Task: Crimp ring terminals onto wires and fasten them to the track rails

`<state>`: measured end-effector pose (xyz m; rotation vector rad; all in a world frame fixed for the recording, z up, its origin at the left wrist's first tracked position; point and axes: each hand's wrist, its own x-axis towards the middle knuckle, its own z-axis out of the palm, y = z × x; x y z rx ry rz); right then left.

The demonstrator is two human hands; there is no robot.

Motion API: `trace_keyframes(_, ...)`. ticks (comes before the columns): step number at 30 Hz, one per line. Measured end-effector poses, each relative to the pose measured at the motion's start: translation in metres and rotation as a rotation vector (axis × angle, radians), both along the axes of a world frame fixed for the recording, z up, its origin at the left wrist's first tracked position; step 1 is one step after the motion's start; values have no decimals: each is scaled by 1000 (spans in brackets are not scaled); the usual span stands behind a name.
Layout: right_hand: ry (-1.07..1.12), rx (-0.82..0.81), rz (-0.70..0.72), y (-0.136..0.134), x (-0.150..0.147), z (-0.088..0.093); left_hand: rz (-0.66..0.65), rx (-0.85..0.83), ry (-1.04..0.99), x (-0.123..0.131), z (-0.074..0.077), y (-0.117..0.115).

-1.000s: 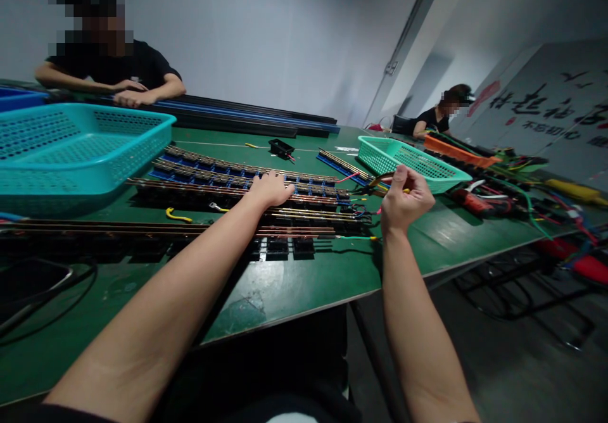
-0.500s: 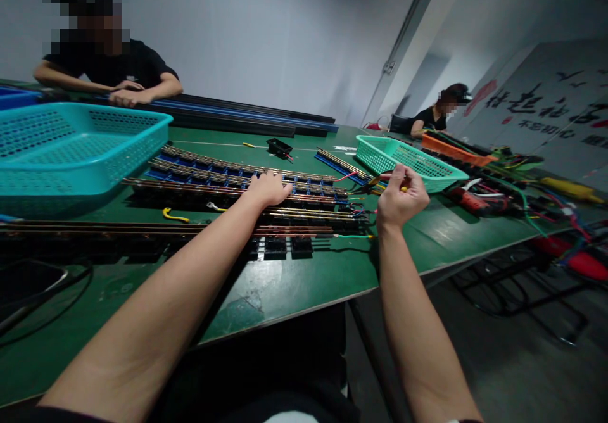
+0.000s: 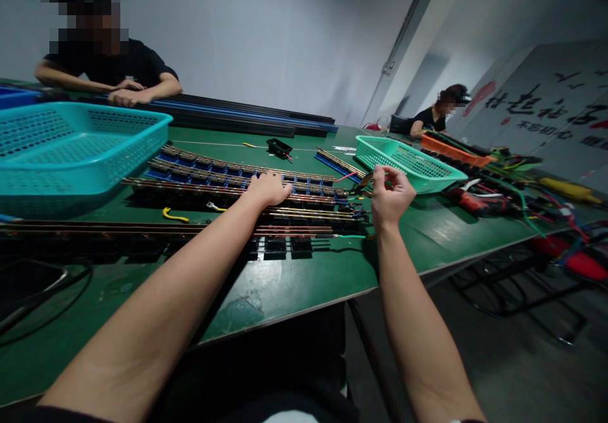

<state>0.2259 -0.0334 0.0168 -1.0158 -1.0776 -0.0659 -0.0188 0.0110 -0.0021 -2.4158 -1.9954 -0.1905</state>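
Observation:
My left hand (image 3: 269,189) lies over the slim rail strips (image 3: 213,171), its thumb apart and its fingertips hidden on the far side. These strips have copper-coloured bars on blue and black holders. At their right end my right hand (image 3: 392,195) is raised with fingers closed in a pinch. A dark pliers-like tool (image 3: 365,184) shows at its fingertips, partly hidden and blurred. Nearby, a red wire (image 3: 346,176) and a green wire (image 3: 350,236) stick out from the strips. A yellow wire piece (image 3: 175,215) lies left of my left forearm.
A turquoise basket (image 3: 85,179) stands at the left, a mint-green basket (image 3: 418,182) beyond my right hand. A small black box (image 3: 279,147) sits on the green table (image 3: 304,290). Long black profiles (image 3: 228,119) line the far edge. Two other people sit further off; an orange tray (image 3: 456,151) is right.
My right hand has moved slightly left, and its fingers have shifted; the coloured handles seen earlier no longer show. My left hand has stayed on the strips.

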Motion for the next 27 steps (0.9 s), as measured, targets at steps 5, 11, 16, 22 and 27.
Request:
trace_keyframes(5,-53,4,61,-7,-8,0,6,-2,0,1,1,-1)
trace_keyframes(11,-256,-77,245,-13,-13,-4,12,-11,0,1,3,-3)
trace_keyframes(16,-356,-79,251,-17,-14,-6,17,-22,1,1,3,-3)
trace_keyframes(22,-715,-147,278,-20,-19,-11,15,-15,7,1,0,0)
trace_keyframes(27,-890,-225,265,-20,-23,-14,15,0,-3,1,-1,1)
